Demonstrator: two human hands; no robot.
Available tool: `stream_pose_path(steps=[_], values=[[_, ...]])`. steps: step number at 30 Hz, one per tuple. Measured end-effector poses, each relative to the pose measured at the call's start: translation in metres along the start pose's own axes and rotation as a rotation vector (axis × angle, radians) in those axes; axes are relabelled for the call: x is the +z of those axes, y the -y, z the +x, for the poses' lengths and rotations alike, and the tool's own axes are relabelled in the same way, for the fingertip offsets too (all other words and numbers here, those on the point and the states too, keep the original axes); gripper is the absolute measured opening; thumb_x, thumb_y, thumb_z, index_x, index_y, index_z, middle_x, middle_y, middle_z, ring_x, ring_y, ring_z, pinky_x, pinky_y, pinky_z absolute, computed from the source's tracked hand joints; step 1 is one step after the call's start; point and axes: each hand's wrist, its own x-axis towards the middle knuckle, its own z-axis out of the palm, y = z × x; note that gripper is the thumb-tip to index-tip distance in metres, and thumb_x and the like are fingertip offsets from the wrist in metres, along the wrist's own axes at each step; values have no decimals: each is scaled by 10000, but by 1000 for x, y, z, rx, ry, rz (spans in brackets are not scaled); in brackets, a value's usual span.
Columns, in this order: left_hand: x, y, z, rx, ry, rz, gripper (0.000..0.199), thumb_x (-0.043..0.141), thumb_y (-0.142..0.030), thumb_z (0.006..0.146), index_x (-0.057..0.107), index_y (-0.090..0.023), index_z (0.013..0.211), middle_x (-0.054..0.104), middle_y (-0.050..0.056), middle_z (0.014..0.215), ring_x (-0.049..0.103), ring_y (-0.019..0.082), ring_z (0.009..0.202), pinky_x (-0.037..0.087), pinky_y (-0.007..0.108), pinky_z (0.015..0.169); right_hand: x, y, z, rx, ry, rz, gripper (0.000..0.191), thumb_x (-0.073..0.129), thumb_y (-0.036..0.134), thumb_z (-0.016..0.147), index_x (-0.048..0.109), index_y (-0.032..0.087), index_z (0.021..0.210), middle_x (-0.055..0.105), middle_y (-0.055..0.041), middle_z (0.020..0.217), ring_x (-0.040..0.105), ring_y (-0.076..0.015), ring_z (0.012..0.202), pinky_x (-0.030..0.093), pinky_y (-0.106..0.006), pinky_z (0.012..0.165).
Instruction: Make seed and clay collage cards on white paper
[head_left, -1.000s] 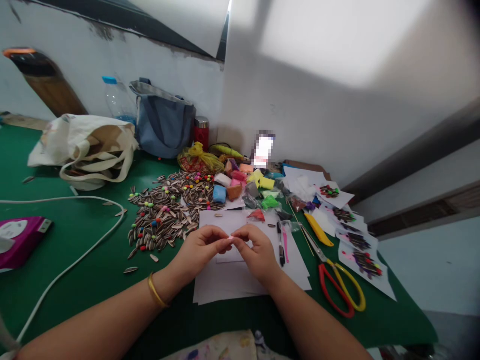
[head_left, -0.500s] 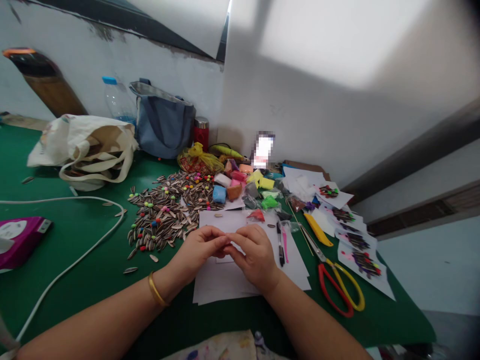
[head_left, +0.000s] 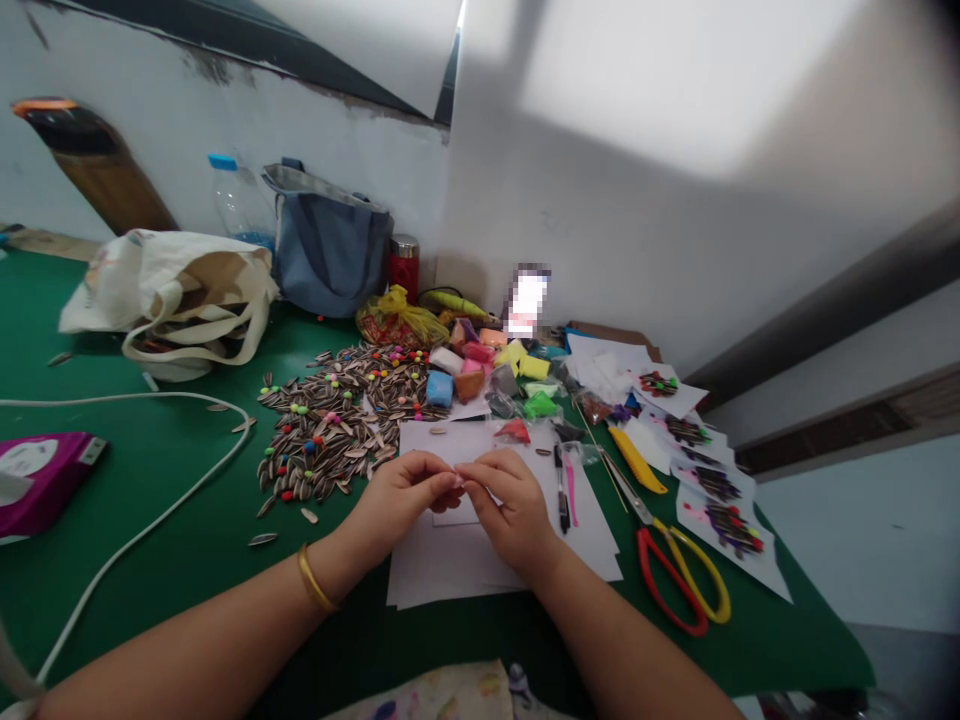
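Observation:
My left hand [head_left: 415, 497] and my right hand [head_left: 510, 505] meet above a stack of white paper [head_left: 435, 570]. Thumbs and forefingers of both are pinched together, their tips touching. Something tiny and pale pinkish may sit between the tips, but it is too small to name. Left of the hands spreads a heap of striped sunflower seeds [head_left: 330, 440] mixed with small coloured balls. Just beyond the fingers lies a red lump in clear wrap [head_left: 513, 431]. A black pen [head_left: 561, 490] and a pink stick tool [head_left: 572, 490] rest on the paper to the right.
Scissors [head_left: 679, 570] and a yellow cutter [head_left: 637, 460] lie at right, beside papers bearing seed pieces [head_left: 727, 530]. Wrapped coloured clay [head_left: 470, 385], a blurred phone [head_left: 526, 300] and a blue bag [head_left: 330, 245] stand behind. A white cable [head_left: 165, 510] crosses the left.
My fingertips have shifted slightly; the right thumb has drawn back a little, showing a small gap and a pale speck between the hands. Everything else stays put.

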Motion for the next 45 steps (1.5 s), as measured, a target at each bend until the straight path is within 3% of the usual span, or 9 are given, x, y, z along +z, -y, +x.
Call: stream_pose_path(steps=[3,7,16,21,31,38,45], values=[[0,-2,1,-26,-13,-30,313,752,-448,755,664,-149,778,694,32,682,619,145,646,488,261,626,0,-1,1,28,-13,4,248,580,238,942,673,235,1173,672,-61,944,608,-200,891,506,-371,814],[0,0,1,-11,4,-41,301,784,-418,728,651,-151,761,658,8,650,577,127,625,462,248,615,1,-2,1,67,-21,35,132,635,286,918,724,237,1003,672,-54,896,617,-196,860,517,-357,786],[-4,10,2,-110,139,-211,356,827,-423,684,673,-142,840,576,-15,676,483,93,600,391,231,589,3,-2,-1,45,-12,106,127,664,276,901,749,260,994,615,-40,862,605,-177,826,525,-326,749],[-4,11,2,-167,101,-285,343,835,-409,685,640,-151,800,576,-17,668,482,88,588,371,224,579,3,0,-1,39,-18,86,230,701,302,876,713,260,1101,610,-49,918,600,-192,866,520,-345,784],[-1,12,1,-159,114,-304,337,774,-453,754,650,-146,812,612,10,700,522,102,632,400,230,614,5,0,-1,43,-48,48,94,641,257,907,730,238,931,606,-44,863,590,-180,816,507,-339,740],[-3,11,3,-123,81,-297,265,810,-335,739,640,-158,840,618,-1,774,546,98,678,421,220,638,1,1,-1,75,-14,77,255,593,337,942,677,238,1162,646,-60,917,602,-202,869,508,-367,797],[0,8,1,-117,56,-324,347,825,-344,710,613,-187,936,641,-19,756,574,103,670,448,237,661,4,1,2,110,-16,132,108,637,288,919,706,216,878,647,-31,794,599,-183,799,485,-337,764]])
